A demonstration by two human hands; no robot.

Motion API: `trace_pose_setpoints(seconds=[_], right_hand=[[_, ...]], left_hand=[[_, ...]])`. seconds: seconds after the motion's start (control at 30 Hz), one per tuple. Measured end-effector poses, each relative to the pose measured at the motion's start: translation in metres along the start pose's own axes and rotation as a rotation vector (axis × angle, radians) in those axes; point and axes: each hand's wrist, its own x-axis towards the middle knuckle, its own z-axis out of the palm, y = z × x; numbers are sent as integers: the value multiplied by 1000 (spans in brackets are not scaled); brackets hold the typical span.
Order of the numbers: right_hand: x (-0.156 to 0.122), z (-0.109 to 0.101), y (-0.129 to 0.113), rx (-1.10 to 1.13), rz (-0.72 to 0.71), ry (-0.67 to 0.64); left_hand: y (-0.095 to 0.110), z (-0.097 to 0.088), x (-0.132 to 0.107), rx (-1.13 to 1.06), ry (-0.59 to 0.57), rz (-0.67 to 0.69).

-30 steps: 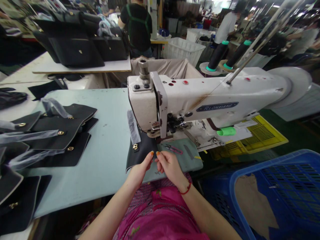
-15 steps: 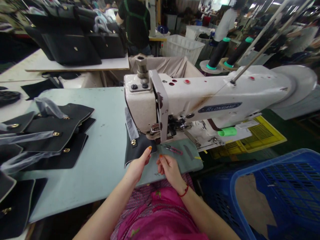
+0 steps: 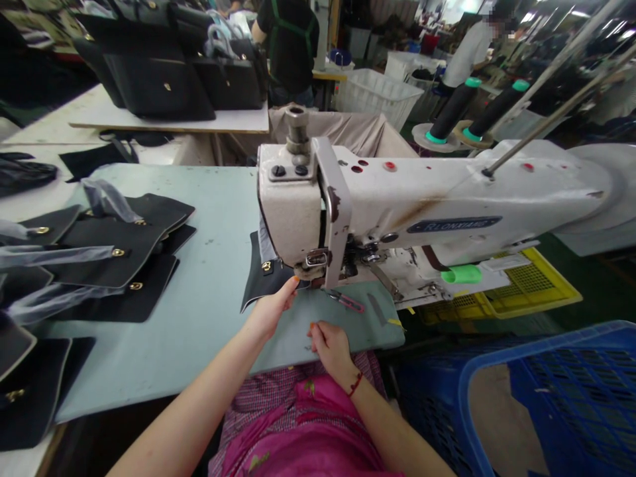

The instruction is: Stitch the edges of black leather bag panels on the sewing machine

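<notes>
A black leather bag panel (image 3: pixel 262 283) with a gold fitting and a plastic-wrapped strap lies partly under the head of the white sewing machine (image 3: pixel 289 212). My left hand (image 3: pixel 272 310) pinches the panel's near edge, thumb on top, close to the presser foot. Nearer the table's front edge, my right hand (image 3: pixel 332 344) is closed, thumb against curled fingers. Whether it holds anything, such as a thread, is too small to see. Pink-handled thread snips (image 3: pixel 348 302) lie on the table right of the needle area.
Several black panels (image 3: pixel 106 248) with wrapped straps are piled on the green tabletop (image 3: pixel 213 218) at left. A blue basket (image 3: pixel 464 377) stands at right, a yellow crate (image 3: pixel 536 285) behind it. Black bags (image 3: pixel 154 86) stand on a board beyond. Thread cones (image 3: pixel 454 109) rise behind the machine.
My right hand has drawn back from the machine towards the table's front edge. My left hand stays at the panel, which sits slightly further under the head. The view has shifted a little.
</notes>
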Motion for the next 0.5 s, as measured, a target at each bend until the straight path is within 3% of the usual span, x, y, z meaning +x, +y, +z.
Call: trace_pose_setpoints(seconds=[0.1, 0.5], right_hand=[[1, 0, 2, 19, -3, 0], [1, 3, 10, 69, 1, -8]], left_hand=[[6, 2, 2, -66, -65, -40], [15, 5, 8, -44, 0, -10]])
